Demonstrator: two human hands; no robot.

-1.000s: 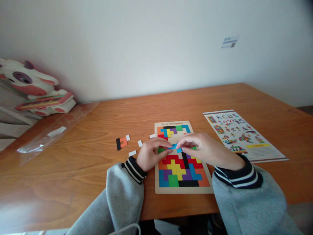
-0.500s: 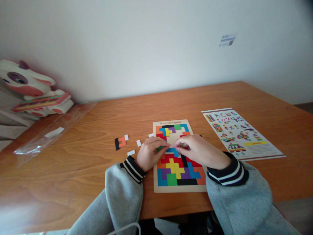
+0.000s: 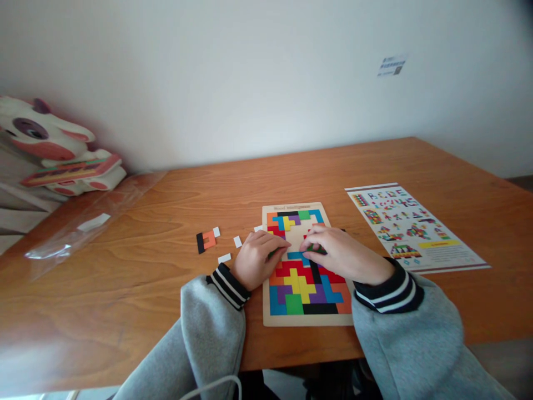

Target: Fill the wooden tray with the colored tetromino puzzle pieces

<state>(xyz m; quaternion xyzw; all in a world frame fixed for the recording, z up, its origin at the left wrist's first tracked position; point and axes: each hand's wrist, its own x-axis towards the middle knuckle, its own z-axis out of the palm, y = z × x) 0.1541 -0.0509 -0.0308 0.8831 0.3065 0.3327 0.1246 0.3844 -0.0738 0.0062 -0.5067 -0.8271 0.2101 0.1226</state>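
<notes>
A wooden block puzzle board (image 3: 308,320) lies in front of me, its frame filled with coloured interlocking pieces; pale bare wood (image 3: 293,236) shows between my hands in its upper part. My left hand (image 3: 260,258) rests over the board's left side, fingers bent and brought toward the thumb at the edge of the bare area. Over the right side, my right hand (image 3: 333,250) is curled, thumb and forefinger close together. Green shows under the fingers of both hands. Whether either fingertip grips a piece is hidden. A blue piece (image 3: 296,256) lies between the hands, with a yellow piece (image 3: 293,280) nearer me.
Left of the board lie an orange piece (image 3: 209,239), a black piece (image 3: 200,243) and several small white pieces (image 3: 224,258). A printed pattern sheet (image 3: 416,228) lies to the right. Clear plastic wrapping (image 3: 75,239) and a cow-shaped toy keyboard (image 3: 75,172) are at far left, by the wall.
The view has shifted slightly. My right fingers have drawn slightly away from my left ones, uncovering more of the bare wood. My left hand stays nearly in place.
</notes>
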